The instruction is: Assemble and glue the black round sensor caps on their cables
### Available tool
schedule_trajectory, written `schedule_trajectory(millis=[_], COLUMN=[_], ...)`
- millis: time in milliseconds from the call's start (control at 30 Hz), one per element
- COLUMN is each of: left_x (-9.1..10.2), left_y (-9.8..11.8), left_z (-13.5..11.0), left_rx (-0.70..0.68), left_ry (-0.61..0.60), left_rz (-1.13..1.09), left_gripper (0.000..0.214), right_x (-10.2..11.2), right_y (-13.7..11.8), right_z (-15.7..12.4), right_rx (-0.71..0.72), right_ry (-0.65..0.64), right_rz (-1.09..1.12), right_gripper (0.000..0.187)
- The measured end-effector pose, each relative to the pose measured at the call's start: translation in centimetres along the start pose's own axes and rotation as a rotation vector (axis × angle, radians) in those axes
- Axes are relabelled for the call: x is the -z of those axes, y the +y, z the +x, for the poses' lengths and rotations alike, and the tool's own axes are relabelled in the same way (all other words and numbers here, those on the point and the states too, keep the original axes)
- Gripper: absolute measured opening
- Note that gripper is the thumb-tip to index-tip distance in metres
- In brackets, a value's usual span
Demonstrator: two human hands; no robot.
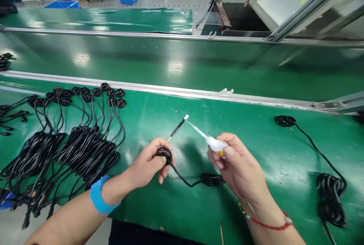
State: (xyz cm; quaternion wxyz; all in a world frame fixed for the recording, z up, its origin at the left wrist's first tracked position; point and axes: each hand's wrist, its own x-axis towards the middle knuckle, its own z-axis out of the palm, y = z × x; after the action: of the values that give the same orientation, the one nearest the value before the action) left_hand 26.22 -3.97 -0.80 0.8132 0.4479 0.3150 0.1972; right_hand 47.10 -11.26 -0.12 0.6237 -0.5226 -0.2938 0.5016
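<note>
My left hand [153, 159] pinches a round black disc-shaped part [164, 155] between thumb and fingers. A black cable [182, 178] runs from that part to a coiled bundle [212, 179] on the green table. Just beyond the left fingertips is a thin dark stick with a white tip [178, 128]; I cannot tell whether it lies on the table or is held too. My right hand [237, 161] is closed around a small white squeeze bottle [215, 144]. Its long thin nozzle points up and left, with the end close to the stick's white tip.
Many coiled black cables [85, 154] with round ends lie at the left of the green table [159, 214]. Another cabled disc [284, 121] lies at the right. A white rail [170, 90] crosses behind my hands. A thin wooden stick [222, 233] is near the front edge.
</note>
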Motion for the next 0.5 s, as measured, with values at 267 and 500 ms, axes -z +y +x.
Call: schedule_trajectory(millis=[267, 500], left_x=[0.0, 0.1], left_y=[-0.2, -0.4], left_z=[0.0, 0.0], left_rx=[0.019, 0.026], left_ry=[0.003, 0.024], left_rz=[-0.020, -0.003], left_gripper=[0.018, 0.014], right_x=[0.2, -0.5], right_y=[-0.1, 0.3], right_z=[0.0, -1.9], right_rx=[-0.020, 0.120], right_ry=[0.089, 0.059], right_rz=[0.264, 0.064], right_gripper=[0.030, 0.025])
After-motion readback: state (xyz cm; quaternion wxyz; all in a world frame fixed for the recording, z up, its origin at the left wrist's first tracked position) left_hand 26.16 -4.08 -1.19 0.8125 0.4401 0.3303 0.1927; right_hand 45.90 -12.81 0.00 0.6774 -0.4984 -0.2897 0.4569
